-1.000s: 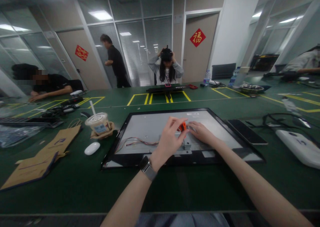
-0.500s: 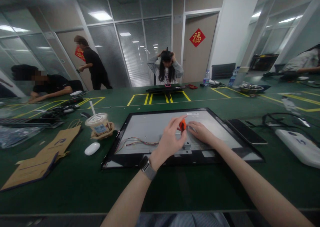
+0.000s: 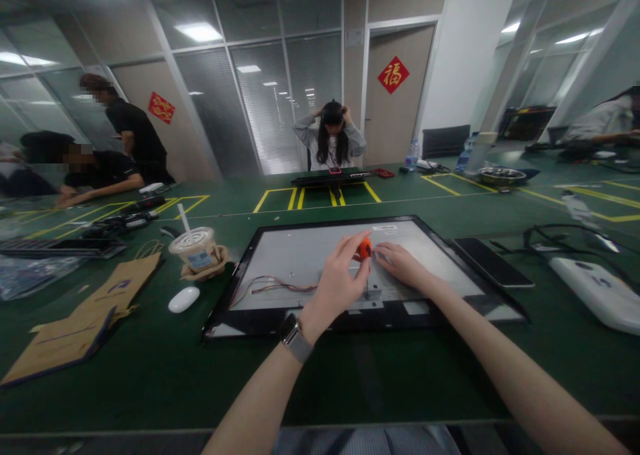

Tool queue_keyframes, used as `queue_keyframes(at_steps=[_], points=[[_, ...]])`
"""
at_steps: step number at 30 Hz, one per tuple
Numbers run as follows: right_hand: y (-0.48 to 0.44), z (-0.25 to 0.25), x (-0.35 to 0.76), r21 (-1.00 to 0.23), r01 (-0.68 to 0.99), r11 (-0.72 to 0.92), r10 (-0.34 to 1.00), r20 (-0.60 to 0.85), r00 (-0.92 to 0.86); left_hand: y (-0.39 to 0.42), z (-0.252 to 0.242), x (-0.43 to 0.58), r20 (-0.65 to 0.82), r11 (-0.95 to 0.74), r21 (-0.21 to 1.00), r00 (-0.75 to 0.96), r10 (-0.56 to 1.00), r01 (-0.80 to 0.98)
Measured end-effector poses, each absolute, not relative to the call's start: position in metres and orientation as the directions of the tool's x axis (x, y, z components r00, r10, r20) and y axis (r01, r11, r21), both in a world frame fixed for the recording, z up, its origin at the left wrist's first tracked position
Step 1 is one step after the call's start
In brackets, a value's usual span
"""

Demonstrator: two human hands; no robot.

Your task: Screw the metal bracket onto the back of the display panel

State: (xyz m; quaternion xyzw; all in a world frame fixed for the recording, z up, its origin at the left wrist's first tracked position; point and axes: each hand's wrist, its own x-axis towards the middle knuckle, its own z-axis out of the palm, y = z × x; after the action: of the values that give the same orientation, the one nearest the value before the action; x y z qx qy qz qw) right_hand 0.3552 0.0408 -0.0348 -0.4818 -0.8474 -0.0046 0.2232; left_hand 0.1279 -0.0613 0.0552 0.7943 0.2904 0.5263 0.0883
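Orange-handled screwdriver [image 3: 365, 248] in grip of left hand [image 3: 341, 271]; right hand [image 3: 403, 265] over panel [image 3: 285, 248], grip unclear; “福” on red door sign [image 3: 393, 75].

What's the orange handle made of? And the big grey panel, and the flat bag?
Orange handle: probably plastic, finish unclear; bright orange with dark parts. Panel: perhaps painted metal; its grey back looks smooth and dull. Bag: seemingly brown paper, matte, with creased folds.

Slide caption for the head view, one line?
Left hand gripping an orange tool above a metal bracket on a black-edged panel, right hand close beside the tool.
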Motion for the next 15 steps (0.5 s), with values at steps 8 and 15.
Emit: queue_keyframes(at_steps=[8,15], points=[[0.0381,-0.0299,0.3555,-0.205,0.813,0.544,0.813,0.37,-0.45,-0.0611,0.0565,0.127,0.79,-0.81,0.452,0.255,0.558,0.374],[0.0396,-0.0314,0.3558,-0.21,0.807,0.551,0.807,0.38,-0.452,-0.0594,0.0532,0.1273,0.786,-0.801,0.478,0.231,0.574,0.361]])
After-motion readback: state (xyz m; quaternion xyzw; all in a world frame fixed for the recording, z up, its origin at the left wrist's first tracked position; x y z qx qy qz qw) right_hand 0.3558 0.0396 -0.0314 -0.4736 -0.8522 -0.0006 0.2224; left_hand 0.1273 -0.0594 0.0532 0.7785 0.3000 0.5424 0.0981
